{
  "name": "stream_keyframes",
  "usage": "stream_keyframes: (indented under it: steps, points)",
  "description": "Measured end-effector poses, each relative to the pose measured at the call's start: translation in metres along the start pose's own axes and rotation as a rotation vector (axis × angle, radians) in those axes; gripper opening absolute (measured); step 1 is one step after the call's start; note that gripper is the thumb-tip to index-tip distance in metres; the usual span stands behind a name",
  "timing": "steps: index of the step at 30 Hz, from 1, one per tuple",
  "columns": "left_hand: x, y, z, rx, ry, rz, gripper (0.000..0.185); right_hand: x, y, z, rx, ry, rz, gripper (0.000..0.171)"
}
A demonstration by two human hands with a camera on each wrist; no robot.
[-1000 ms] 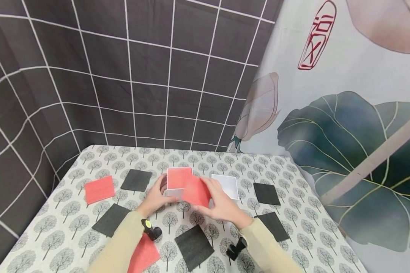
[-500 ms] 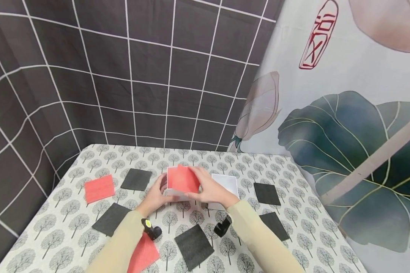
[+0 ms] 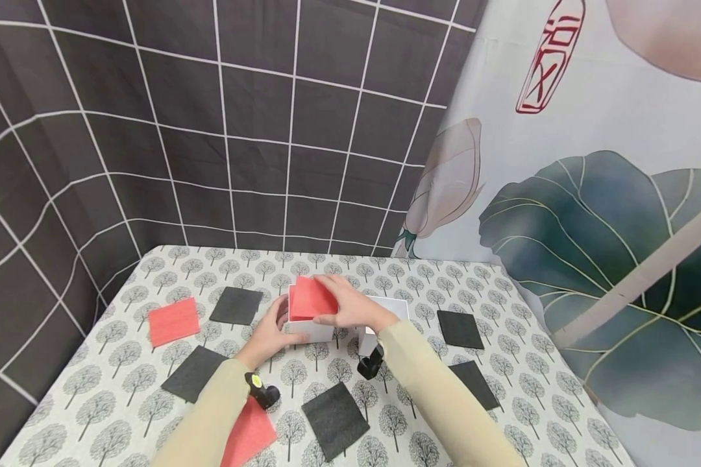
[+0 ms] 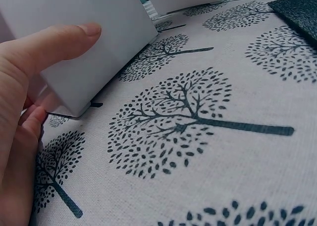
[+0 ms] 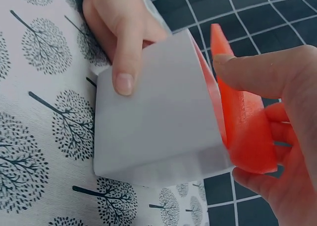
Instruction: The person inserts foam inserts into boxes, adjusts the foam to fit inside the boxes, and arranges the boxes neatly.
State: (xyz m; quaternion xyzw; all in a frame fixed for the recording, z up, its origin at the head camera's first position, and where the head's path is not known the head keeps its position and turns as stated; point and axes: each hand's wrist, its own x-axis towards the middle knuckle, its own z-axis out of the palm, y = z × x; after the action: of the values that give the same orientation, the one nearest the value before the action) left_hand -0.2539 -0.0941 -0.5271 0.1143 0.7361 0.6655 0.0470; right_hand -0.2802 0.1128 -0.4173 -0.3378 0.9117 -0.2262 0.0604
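A white box (image 3: 312,332) stands on the cloth, red showing at its open top. My left hand (image 3: 267,334) grips its left side, the thumb (image 4: 74,40) lying along the front wall. Over the opening, my right hand (image 3: 353,303) pinches a red felt square (image 3: 314,298) between thumb and fingers. In the right wrist view the red felt square (image 5: 242,122) bends slightly and stands at the rim of the box (image 5: 153,117), tilted away from it. More red material lines the opening beneath. Whether the square touches what lies inside is hidden.
A second white box (image 3: 400,309) stands to the right, partly behind my right wrist. Black squares (image 3: 335,420) and red squares (image 3: 174,322) lie spread over the tree-print cloth (image 3: 292,389). A dark grid curtain (image 3: 257,162) hangs behind.
My right hand has carried the red felt square leftward and up, from in front of the box's right side to over its opening. The left hand keeps its hold.
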Motion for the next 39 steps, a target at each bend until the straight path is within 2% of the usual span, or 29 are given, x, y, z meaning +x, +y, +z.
stream_keyframes:
  steps: [4,14,23,26,33,39]
  points:
    - [0.001,-0.001,-0.002,0.001,-0.004,0.005,0.108,0.008,0.001,0.001,0.004,-0.029,0.011,0.089]
    - [-0.001,0.0,-0.002,-0.017,0.001,-0.033,0.109,0.016,0.002,0.003,0.013,-0.056,0.013,0.089]
    - [-0.011,0.023,0.001,-0.036,-0.032,-0.042,0.101,0.015,0.005,0.001,0.048,-0.046,-0.023,0.087]
    - [-0.011,0.026,0.001,-0.037,-0.032,-0.037,0.101,0.015,0.003,-0.001,0.06,-0.039,-0.029,0.087]
    - [0.002,-0.004,0.001,-0.026,0.004,-0.006,0.106,0.018,0.006,0.005,0.071,-0.032,-0.026,0.09]
    - [0.0,-0.001,0.002,-0.021,0.02,-0.013,0.105,0.016,0.013,0.01,0.154,0.011,-0.004,0.072]
